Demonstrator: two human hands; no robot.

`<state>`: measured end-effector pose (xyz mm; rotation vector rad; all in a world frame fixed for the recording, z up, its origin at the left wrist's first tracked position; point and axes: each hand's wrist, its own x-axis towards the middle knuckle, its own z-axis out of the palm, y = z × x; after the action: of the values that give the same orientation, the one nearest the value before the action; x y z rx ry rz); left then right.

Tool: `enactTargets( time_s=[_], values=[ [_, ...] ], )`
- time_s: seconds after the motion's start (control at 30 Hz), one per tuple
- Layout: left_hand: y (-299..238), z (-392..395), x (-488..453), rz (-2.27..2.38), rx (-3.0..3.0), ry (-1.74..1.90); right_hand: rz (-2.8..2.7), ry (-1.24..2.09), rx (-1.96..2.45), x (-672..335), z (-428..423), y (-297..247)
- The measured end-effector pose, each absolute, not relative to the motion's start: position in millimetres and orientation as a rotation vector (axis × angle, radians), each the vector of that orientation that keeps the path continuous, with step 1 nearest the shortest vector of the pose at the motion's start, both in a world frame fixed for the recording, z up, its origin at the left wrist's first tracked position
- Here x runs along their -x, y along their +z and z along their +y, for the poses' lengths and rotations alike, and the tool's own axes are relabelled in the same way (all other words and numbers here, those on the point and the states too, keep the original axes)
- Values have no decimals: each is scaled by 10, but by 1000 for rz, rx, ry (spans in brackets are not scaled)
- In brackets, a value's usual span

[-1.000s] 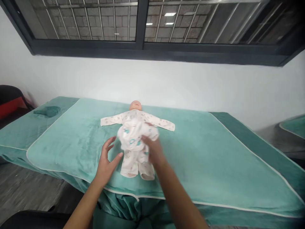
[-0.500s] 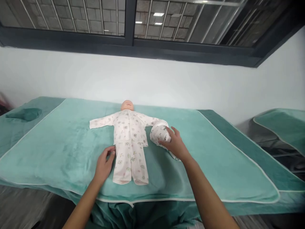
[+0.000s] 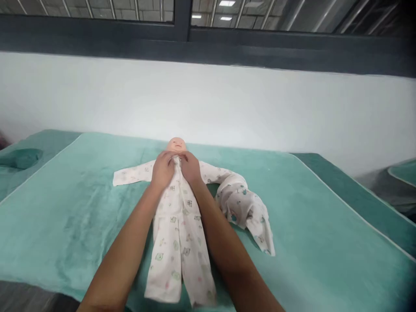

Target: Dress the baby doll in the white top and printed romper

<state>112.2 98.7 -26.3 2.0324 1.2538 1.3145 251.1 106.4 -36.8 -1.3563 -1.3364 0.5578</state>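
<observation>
A baby doll [image 3: 177,144] lies face up, its head at the far side, dressed in a white printed long-sleeved shirt [image 3: 172,199] and matching trousers [image 3: 164,260]. At the shirt's neckline, my left hand [image 3: 163,170] pinches the cloth on one side. Opposite it, my right hand [image 3: 191,168] closes on the collar, the two hands nearly meeting below the doll's chin. My fingertips are partly hidden. Beside my right forearm rests a crumpled white printed garment [image 3: 243,206], touching the end of one sleeve.
A light green plush blanket [image 3: 87,216] spreads beneath everything, with darker green fabric [image 3: 325,171] at its right border. Behind stands a white wall [image 3: 208,104] under a dark window frame [image 3: 227,47]. A green bundle [image 3: 21,158] sits at far left.
Both hands have moved up to the doll's collar and closed on it. My right hand has let go of the crumpled garment, which now lies more spread out. The view has shifted closer.
</observation>
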Motion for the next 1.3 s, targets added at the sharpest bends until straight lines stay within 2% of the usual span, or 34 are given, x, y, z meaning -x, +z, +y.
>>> enactTargets(
  time_s=[0.2, 0.4, 0.53, 0.7, 1.0, 1.3],
  values=[
    [-433, 1177, -1206, 1310, -1957, 1300, -1241, 789, 1313, -2608, 1047, -428],
    [-384, 1165, -1112, 1186, -1833, 1265, -1491, 629, 1504, -2513, 1005, -301],
    [-365, 1138, -1113, 1213, -1879, 1237, -1491, 665, 1481, -2548, 1045, -322],
    [-354, 1072, -1120, 1243, -1931, 1237, -1363, 811, 1356, -2623, 1092, -335],
    [-375, 985, -1099, 1216, -1985, 1224, -1108, 738, 1277, -2631, 1074, -413],
    [-309, 953, -1020, 1117, -2039, 1086, -1433, 723, 1224, -2734, 841, -349]
  ],
)
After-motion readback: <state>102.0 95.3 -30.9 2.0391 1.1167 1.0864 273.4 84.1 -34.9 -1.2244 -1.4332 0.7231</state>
